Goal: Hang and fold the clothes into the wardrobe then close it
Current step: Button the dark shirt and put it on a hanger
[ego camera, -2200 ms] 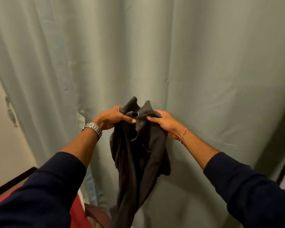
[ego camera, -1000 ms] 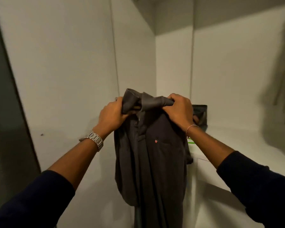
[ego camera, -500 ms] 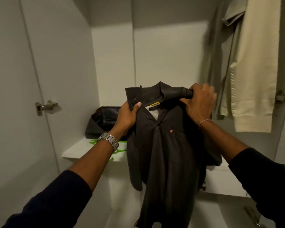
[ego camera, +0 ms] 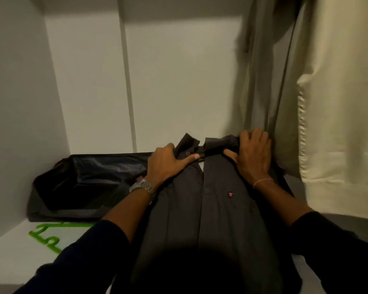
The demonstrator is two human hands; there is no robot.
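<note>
On the wardrobe shelf, head view: the dark shirt (ego camera: 219, 200) lies front up, collar toward the back wall, beside the black bag (ego camera: 83, 183); its tail hangs over the shelf (ego camera: 11, 259) edge.
Left hand (ego camera: 168, 164): fingers curled round the left collar side, thumb pressing the placket.
Right hand (ego camera: 250, 154): fingers bent over the right collar and shoulder, gripping the cloth.
Handling: soft, light, limp fabric that likely slides and creases; best held at collar or shoulders.
Nearby: green hanger (ego camera: 49, 236) on the shelf; pale clothes (ego camera: 327, 92) hanging at right.
Change: half a second ago the shirt dangled in the air; now it rests on the shelf.
</note>
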